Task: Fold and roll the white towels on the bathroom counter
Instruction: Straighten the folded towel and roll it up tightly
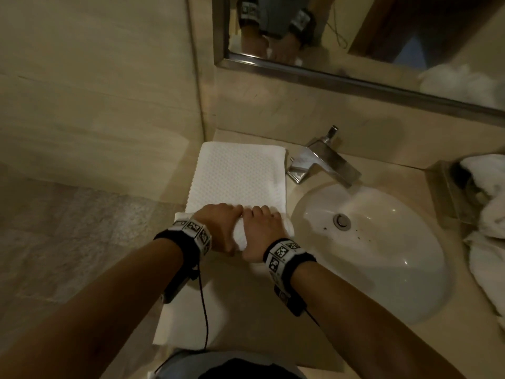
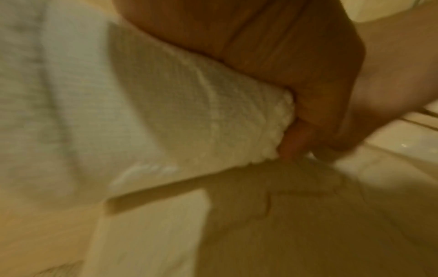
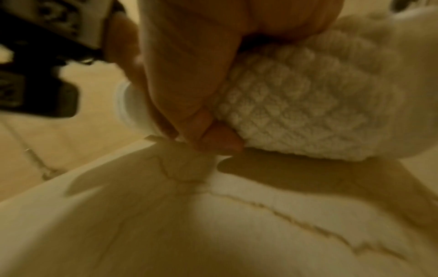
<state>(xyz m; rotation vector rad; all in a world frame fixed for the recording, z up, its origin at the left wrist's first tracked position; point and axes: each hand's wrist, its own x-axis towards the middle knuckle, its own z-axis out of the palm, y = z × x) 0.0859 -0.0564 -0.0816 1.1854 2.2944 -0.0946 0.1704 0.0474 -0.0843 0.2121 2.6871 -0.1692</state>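
A white waffle-weave towel lies flat on the beige counter, left of the sink. Its near end is wound into a thick roll. Both hands sit side by side on top of that roll. My left hand curls over the roll's left half, and in the left wrist view the left hand wraps the roll. My right hand grips the right half; close up, the right hand has its thumb tucked under the roll.
A white oval sink and a chrome faucet lie just right of the towel. Crumpled white towels are heaped at the far right. The tiled wall and the counter's left edge bound the towel. A mirror hangs behind.
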